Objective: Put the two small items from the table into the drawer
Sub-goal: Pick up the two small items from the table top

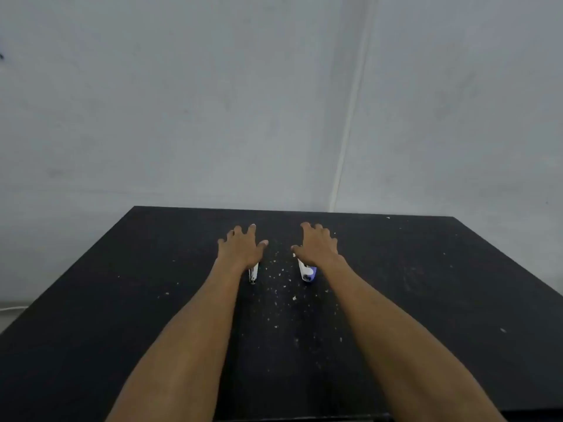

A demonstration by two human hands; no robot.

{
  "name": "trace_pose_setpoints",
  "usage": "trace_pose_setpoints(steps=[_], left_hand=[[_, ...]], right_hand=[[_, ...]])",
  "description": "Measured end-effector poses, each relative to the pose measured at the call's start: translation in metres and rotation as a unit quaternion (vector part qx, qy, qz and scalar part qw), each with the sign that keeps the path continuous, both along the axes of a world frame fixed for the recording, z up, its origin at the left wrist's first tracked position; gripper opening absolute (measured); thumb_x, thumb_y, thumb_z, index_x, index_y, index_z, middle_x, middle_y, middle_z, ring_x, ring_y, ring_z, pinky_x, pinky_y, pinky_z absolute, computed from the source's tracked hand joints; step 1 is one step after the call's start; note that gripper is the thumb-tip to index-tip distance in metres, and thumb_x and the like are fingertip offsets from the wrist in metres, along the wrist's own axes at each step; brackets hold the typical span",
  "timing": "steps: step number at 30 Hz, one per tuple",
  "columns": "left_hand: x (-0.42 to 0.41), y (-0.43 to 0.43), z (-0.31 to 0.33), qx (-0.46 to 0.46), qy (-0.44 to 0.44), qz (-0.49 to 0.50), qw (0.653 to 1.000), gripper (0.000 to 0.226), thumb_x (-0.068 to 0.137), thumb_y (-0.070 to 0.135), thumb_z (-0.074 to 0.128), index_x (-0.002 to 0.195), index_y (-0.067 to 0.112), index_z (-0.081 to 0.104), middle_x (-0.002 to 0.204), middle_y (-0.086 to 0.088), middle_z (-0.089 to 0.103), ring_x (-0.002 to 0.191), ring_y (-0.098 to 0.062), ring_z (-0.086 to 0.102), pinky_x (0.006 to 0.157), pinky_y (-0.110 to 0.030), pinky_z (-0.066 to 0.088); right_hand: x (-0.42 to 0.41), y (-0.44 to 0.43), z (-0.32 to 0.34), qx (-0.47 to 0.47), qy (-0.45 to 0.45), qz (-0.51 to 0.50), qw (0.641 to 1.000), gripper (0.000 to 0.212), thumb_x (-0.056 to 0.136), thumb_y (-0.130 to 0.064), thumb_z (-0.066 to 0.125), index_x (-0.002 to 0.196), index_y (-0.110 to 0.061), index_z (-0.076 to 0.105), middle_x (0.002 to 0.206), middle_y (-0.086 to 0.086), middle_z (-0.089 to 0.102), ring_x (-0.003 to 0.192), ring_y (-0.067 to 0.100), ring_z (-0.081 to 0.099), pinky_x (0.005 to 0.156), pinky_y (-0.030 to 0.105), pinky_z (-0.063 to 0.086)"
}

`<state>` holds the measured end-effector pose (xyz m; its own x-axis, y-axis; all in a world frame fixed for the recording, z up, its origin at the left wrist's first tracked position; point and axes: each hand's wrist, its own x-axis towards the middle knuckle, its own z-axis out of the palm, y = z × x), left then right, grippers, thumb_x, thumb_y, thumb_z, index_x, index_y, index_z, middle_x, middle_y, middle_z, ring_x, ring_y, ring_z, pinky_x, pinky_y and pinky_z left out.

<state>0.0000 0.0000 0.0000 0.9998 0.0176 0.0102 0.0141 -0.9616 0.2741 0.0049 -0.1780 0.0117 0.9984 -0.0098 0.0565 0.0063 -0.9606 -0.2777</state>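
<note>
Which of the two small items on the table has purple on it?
The white item under the right hand; its near end shows purple. The one under the left hand looks metallic.

No text, label, brand or number can be read. The white and purple item (308,273) under the right hand (315,248), near the middle of the table (426,284), bears dark marks on its near end, but they are too small and blurred to make out. The silver item (253,274) under the left hand (240,248) shows no legible marking.
</note>
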Motion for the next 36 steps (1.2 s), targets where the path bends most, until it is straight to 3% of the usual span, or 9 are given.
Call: trace_pose_setpoints(steps=[7,12,16,21,23,26,30,33,36], left_hand=[[-0.006,-0.014,-0.028,-0.011,0.062,-0.026,0.998,0.073,0.093,0.057,0.046,0.153,0.021,0.025,0.157,-0.02,0.022,0.144,-0.039,0.023,0.111,-0.053,0.03],[-0.004,-0.016,-0.026,-0.025,0.018,-0.017,0.999,0.04,0.091,0.021,0.061,0.13,0.014,0.053,0.139,-0.016,0.039,0.128,-0.035,0.041,0.098,-0.047,0.046],[-0.002,-0.013,-0.024,-0.078,0.009,-0.001,0.997,0.031,0.086,0.012,0.065,0.115,0.008,0.057,0.125,-0.018,0.049,0.111,-0.034,0.054,0.088,-0.042,0.05],[0.0,-0.014,-0.022,-0.149,-0.023,0.042,0.988,0.022,0.083,0.012,0.07,0.099,-0.001,0.062,0.106,-0.02,0.064,0.087,-0.028,0.064,0.074,-0.036,0.054],[0.001,-0.017,-0.02,-0.174,-0.033,0.041,0.983,0.021,0.085,0.011,0.066,0.103,-0.001,0.064,0.106,-0.02,0.064,0.082,-0.024,0.061,0.074,-0.034,0.053],[-0.001,-0.029,-0.015,-0.186,-0.044,0.016,0.981,0.027,0.092,0.013,0.054,0.116,0.0,0.058,0.119,-0.021,0.054,0.094,-0.028,0.058,0.08,-0.037,0.048],[-0.007,-0.048,-0.01,-0.217,-0.082,0.015,0.973,0.034,0.098,0.024,0.04,0.126,0.008,0.049,0.127,-0.017,0.041,0.087,-0.026,0.052,0.076,-0.038,0.044],[-0.009,-0.063,-0.008,-0.206,-0.115,-0.005,0.972,0.034,0.098,0.03,0.039,0.121,0.009,0.051,0.113,-0.012,0.046,0.082,-0.021,0.05,0.072,-0.036,0.04],[-0.01,-0.086,-0.009,-0.213,-0.142,-0.034,0.966,0.032,0.1,0.038,0.04,0.1,0.009,0.053,0.096,-0.01,0.051,0.075,-0.018,0.049,0.067,-0.034,0.037]], right_hand=[[-0.008,0.001,-0.037,0.008,0.057,-0.018,0.998,0.069,0.091,-0.046,0.057,0.147,-0.016,0.031,0.153,0.019,0.029,0.14,0.038,0.028,0.11,0.053,0.033],[-0.007,0.002,-0.043,0.021,0.031,-0.072,0.997,0.05,0.092,-0.032,0.059,0.135,-0.01,0.049,0.144,0.022,0.035,0.129,0.039,0.039,0.1,0.044,0.044],[-0.008,0.002,-0.042,0.071,-0.008,-0.087,0.994,0.034,0.09,-0.02,0.055,0.121,-0.006,0.058,0.126,0.021,0.057,0.117,0.038,0.052,0.09,0.041,0.047],[-0.011,-0.005,-0.034,0.195,-0.075,-0.116,0.971,0.023,0.091,-0.018,0.052,0.109,-0.005,0.06,0.11,0.018,0.065,0.098,0.034,0.062,0.08,0.039,0.05],[-0.011,-0.007,-0.032,0.19,-0.082,-0.117,0.971,0.029,0.093,-0.018,0.048,0.118,-0.006,0.055,0.114,0.019,0.06,0.098,0.035,0.06,0.079,0.04,0.047],[-0.014,-0.013,-0.031,0.184,-0.089,-0.123,0.971,0.034,0.097,-0.025,0.042,0.127,-0.009,0.044,0.12,0.02,0.049,0.091,0.035,0.059,0.074,0.04,0.045],[-0.021,-0.022,-0.031,0.173,-0.141,-0.162,0.961,0.034,0.099,-0.031,0.033,0.123,-0.009,0.041,0.112,0.019,0.049,0.081,0.033,0.058,0.069,0.041,0.045],[-0.027,-0.035,-0.03,0.152,-0.189,-0.173,0.955,0.033,0.101,-0.036,0.037,0.121,-0.01,0.043,0.112,0.018,0.05,0.081,0.033,0.06,0.064,0.039,0.045],[-0.035,-0.055,-0.03,0.129,-0.211,-0.184,0.951,0.043,0.102,-0.044,0.033,0.127,-0.01,0.044,0.111,0.018,0.054,0.088,0.03,0.06,0.064,0.034,0.042]])
